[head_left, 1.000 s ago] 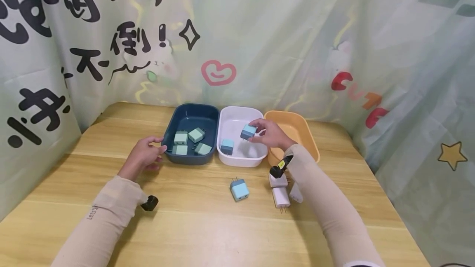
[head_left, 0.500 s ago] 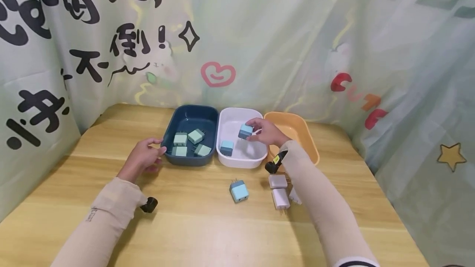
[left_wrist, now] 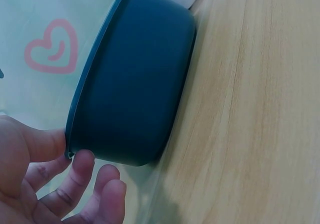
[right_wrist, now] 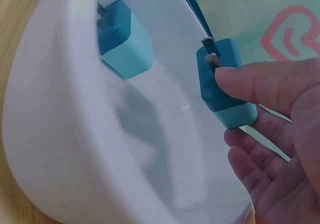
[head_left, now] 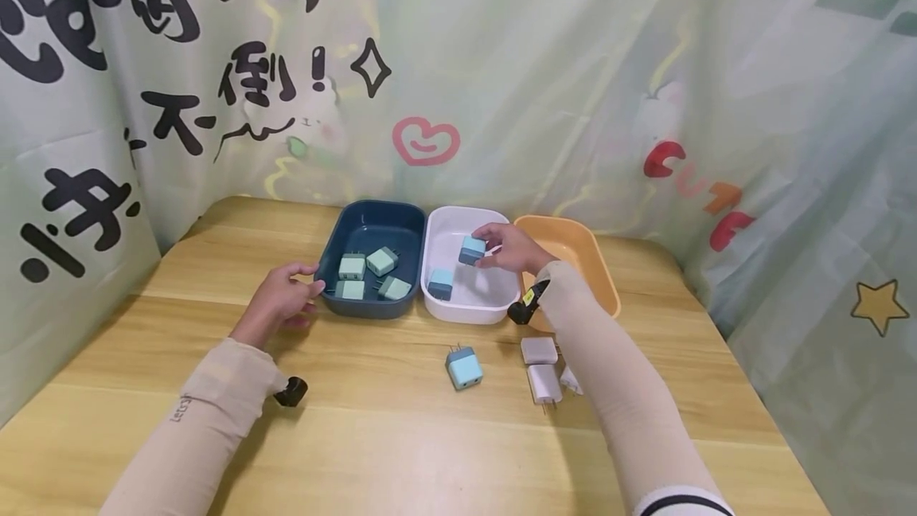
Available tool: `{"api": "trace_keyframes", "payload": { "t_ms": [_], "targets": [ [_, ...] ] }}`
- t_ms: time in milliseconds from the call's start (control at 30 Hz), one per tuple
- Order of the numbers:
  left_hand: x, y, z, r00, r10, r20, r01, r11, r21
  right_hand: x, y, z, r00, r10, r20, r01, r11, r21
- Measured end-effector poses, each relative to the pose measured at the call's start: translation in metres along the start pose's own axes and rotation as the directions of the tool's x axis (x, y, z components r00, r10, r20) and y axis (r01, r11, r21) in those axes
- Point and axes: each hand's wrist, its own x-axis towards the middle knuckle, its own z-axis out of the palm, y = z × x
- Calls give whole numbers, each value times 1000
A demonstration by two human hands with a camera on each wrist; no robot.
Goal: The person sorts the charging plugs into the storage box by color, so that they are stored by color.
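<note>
In the head view my right hand (head_left: 514, 248) holds a two-tone blue charger plug (head_left: 471, 250) above the white bin (head_left: 469, 314). The right wrist view shows the thumb on the plug's dark blue end beside its metal prongs (right_wrist: 212, 60), with fingers behind. Another blue charger plug (right_wrist: 127, 41) lies inside that bin. My left hand (head_left: 284, 299) is at the near-left corner of the dark blue bin (head_left: 368, 310), thumb and a finger pinching its rim in the left wrist view. Several pale green charger plugs (head_left: 352, 266) lie in the dark blue bin.
An orange bin (head_left: 598, 265) stands right of the white one, partly behind my right arm. One blue charger plug (head_left: 464, 369) lies on the wooden table (head_left: 372, 436) in front. Near my right forearm are white charger plugs (head_left: 545, 384). A printed curtain (head_left: 516, 86) hangs behind.
The right hand has shifted slightly left and up over the white bin with the blue charger plug still held. My left hand keeps its place at the dark blue bin.
</note>
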Motion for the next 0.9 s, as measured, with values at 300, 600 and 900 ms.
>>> {"api": "trace_keyframes", "payload": {
  "t_ms": [300, 600, 900],
  "targets": [
    [1, 1, 1, 1000, 11, -2, -11, 1000, 14, -2, -1, 0, 1000, 27, 11, -27, 999, 26],
    [1, 2, 1, 1000, 12, -2, -12, 1000, 19, -6, 0, -2, 1000, 19, 12, -20, 997, 71],
    [0, -1, 1, 1000, 17, -3, -17, 1000, 15, -22, 2, 0, 999, -40, 5, 39, 995, 86]
  ]
}}
